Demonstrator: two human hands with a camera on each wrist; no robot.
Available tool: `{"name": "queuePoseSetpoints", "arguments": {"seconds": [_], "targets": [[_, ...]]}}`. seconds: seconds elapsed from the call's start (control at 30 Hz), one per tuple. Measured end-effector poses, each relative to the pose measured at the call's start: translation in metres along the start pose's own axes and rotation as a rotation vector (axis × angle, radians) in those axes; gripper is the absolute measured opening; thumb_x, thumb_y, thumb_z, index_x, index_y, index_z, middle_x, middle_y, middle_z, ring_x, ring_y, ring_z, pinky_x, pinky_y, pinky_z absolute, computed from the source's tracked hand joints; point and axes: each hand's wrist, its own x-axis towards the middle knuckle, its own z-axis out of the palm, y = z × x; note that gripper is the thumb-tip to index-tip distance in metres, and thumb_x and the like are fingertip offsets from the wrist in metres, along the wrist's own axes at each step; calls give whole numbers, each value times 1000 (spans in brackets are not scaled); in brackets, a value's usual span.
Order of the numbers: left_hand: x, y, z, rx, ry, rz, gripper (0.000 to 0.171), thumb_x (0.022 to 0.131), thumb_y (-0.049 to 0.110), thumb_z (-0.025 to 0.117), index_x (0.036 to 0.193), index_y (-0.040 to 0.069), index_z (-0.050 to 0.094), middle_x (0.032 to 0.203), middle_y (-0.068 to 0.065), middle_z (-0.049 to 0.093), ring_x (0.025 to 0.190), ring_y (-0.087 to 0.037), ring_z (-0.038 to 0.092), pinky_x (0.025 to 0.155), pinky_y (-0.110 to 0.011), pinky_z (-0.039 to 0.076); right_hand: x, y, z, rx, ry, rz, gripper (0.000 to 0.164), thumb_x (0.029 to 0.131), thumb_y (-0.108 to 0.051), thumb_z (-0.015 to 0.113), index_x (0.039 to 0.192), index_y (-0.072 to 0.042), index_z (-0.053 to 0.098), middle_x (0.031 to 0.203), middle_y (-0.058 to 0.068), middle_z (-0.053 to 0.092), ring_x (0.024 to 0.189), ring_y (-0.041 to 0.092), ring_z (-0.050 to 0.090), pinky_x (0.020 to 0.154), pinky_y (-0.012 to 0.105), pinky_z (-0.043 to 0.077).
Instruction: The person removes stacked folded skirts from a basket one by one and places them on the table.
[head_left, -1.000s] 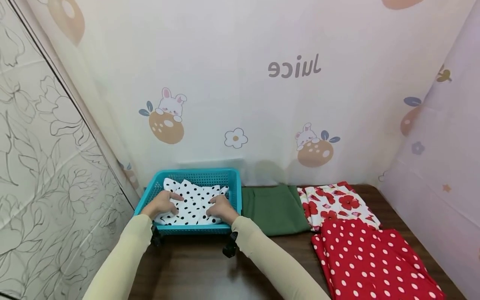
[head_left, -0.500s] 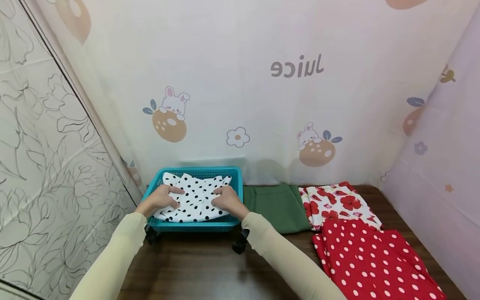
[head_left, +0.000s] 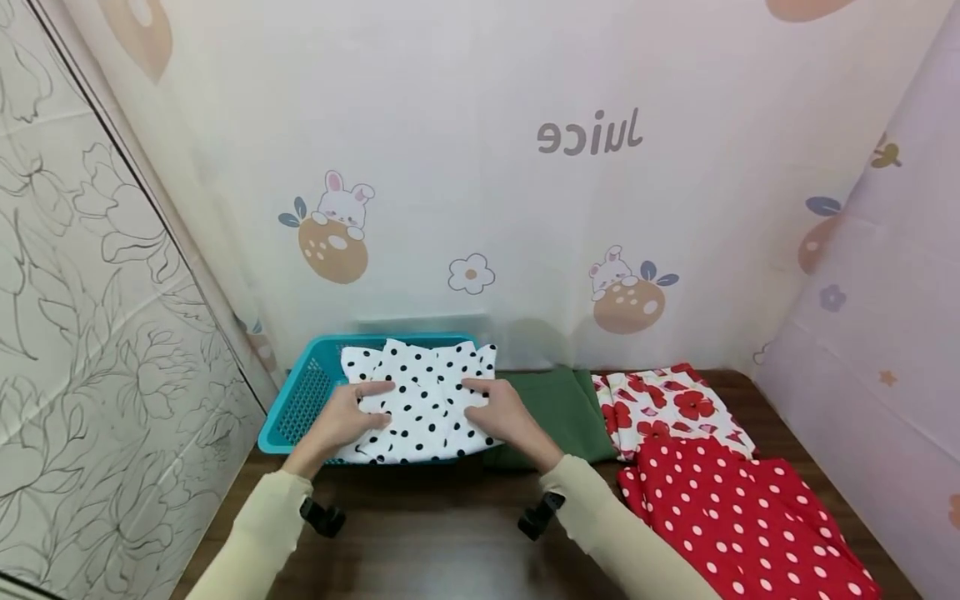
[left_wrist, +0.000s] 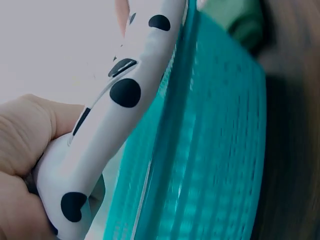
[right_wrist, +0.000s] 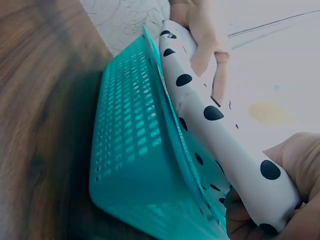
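Note:
A folded white cloth with black dots (head_left: 423, 408) is held by its two sides above the teal plastic basket (head_left: 288, 417), whose left part shows uncovered. My left hand (head_left: 348, 417) grips the cloth's left side, thumb and fingers on top. At the opposite side my right hand (head_left: 506, 410) grips it the same way. In the left wrist view the cloth's rounded front fold (left_wrist: 115, 120) runs beside the basket's rim (left_wrist: 165, 135). The right wrist view shows the right thumb and fingers (right_wrist: 300, 165) pinching the fold, with the basket wall (right_wrist: 130, 125) just below.
Folded green cloth (head_left: 566, 408) lies right of the basket, partly behind the right hand. Beyond it are a white cloth with red flowers (head_left: 675, 408) and a red cloth with white dots (head_left: 742, 517). The dark wooden table (head_left: 420, 533) meets curtained walls.
Both hands have raised the black-dotted cloth from inside the basket and shifted it to the right. The basket's left part has come into view. The other cloths have stayed put.

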Motion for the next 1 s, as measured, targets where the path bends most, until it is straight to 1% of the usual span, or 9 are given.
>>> {"name": "queuePoseSetpoints", "arguments": {"seconds": [0.17, 0.23, 0.33, 0.4, 0.5, 0.63, 0.77, 0.9, 1.0], "targets": [[-16, 9, 31, -82, 21, 30, 55, 87, 8, 79, 138, 21, 67, 148, -1, 60, 151, -31, 38, 107, -51, 50, -33, 17, -20, -13, 81, -7, 58, 86, -4, 61, 142, -18, 64, 141, 9, 65, 48, 14, 18, 49, 28, 30], [-22, 13, 44, -114, 29, 54, 55, 85, 8, 81, 136, 24, 68, 145, 2, 62, 150, -30, 39, 112, -54, 45, -46, 22, -27, -56, 136, -19, 55, 86, -5, 66, 139, -18, 67, 141, 9, 66, 55, 15, 36, 55, 28, 37], [-28, 19, 65, -157, 46, 91, 55, 83, 7, 83, 133, 25, 71, 141, 3, 65, 148, -29, 43, 116, -55, 41, -64, 27, -36, -106, 208, -29, 50, 86, -6, 70, 135, -18, 70, 143, 8, 64, 85, 20, 59, 70, 29, 48], [-32, 24, 78, -183, 54, 116, 55, 81, 7, 83, 131, 24, 72, 138, 3, 67, 145, -28, 47, 117, -55, 39, -74, 29, -42, -132, 240, -18, 47, 87, -7, 72, 133, -18, 72, 142, 10, 65, 111, 23, 60, 79, 30, 52], [-39, 30, 98, -229, 51, 146, 54, 79, 7, 84, 130, 21, 72, 136, 1, 69, 142, -29, 51, 118, -56, 38, -89, 36, -55, -130, 238, 16, 45, 89, -10, 74, 132, -20, 72, 141, 11, 65, 121, 28, 60, 82, 30, 56], [-52, 35, 121, -269, -7, 191, 48, 82, 13, 84, 129, 17, 73, 132, -1, 71, 137, -29, 57, 117, -55, 39, -112, 52, -73, -149, 221, 58, 45, 91, -22, 78, 135, -25, 70, 142, 8, 65, 130, 31, 58, 93, 39, 57], [-66, 33, 143, -276, -102, 232, 36, 87, 20, 82, 123, 16, 76, 126, -1, 74, 127, -24, 64, 111, -42, 48, -136, 71, -81, -178, 202, 123, 51, 91, -35, 79, 139, -25, 67, 141, 8, 65, 134, 34, 57, 101, 48, 55], [-75, 28, 163, -284, -179, 267, 30, 90, 21, 79, 120, 17, 78, 124, 0, 75, 121, -17, 67, 101, -26, 51, -156, 91, -80, -150, 197, 184, 51, 89, -32, 81, 137, -20, 69, 139, 10, 67, 131, 35, 59, 98, 45, 57], [-80, 23, 176, -324, -220, 256, 30, 91, 20, 78, 120, 18, 78, 126, -2, 74, 119, -13, 66, 98, -23, 51, -165, 104, -79, -136, 195, 216, 50, 88, -30, 82, 135, -17, 70, 137, 11, 68, 130, 36, 59, 98, 49, 57]]}}
